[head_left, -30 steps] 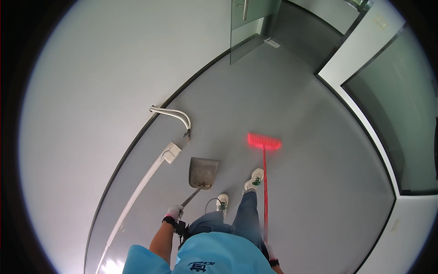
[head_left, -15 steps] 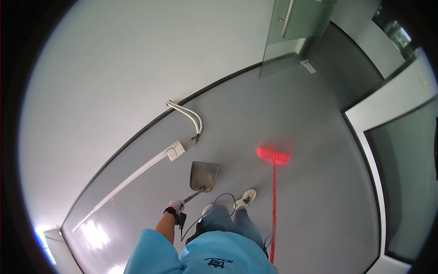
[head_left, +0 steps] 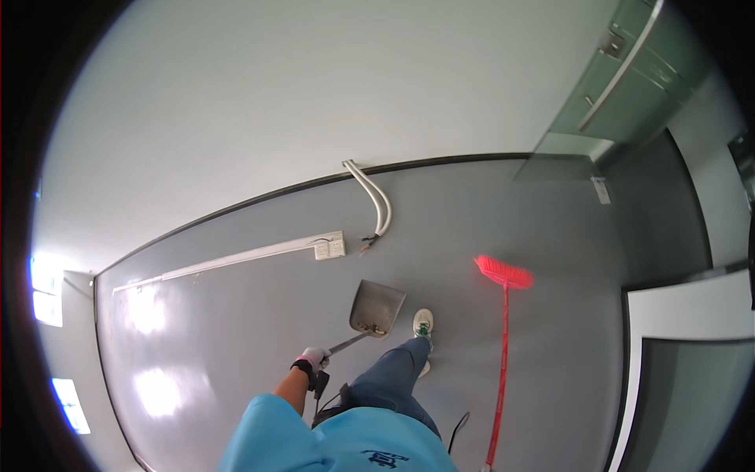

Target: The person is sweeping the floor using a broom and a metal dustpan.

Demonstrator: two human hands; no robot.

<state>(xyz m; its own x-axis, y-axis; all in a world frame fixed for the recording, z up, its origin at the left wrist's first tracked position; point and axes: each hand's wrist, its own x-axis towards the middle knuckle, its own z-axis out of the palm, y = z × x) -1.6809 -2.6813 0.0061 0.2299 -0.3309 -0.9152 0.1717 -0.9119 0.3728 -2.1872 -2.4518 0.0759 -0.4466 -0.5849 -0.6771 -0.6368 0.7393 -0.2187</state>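
Observation:
My left hand, in a whitish glove with a black strap at the wrist, is closed round the handle of a grey long-handled dustpan. The pan is low over the floor ahead of my feet, and small brown debris lies in it near the handle. To the right, a red broom has its bristle head pointing away from me. Its red handle runs down to the lower edge, where only a pale sliver of my right hand shows against it; the fingers are mostly cut off.
A white cable channel with a socket box runs along the grey floor at left. Pale cables with bare ends come out of the wall. A glass door stands at far right, and a white-framed partition at right.
The view has turned, so the wall, door and socket box sit farther right. My feet have shifted in a step. The broom head, blurred before, is sharper and tilted; the dustpan stays in my left hand.

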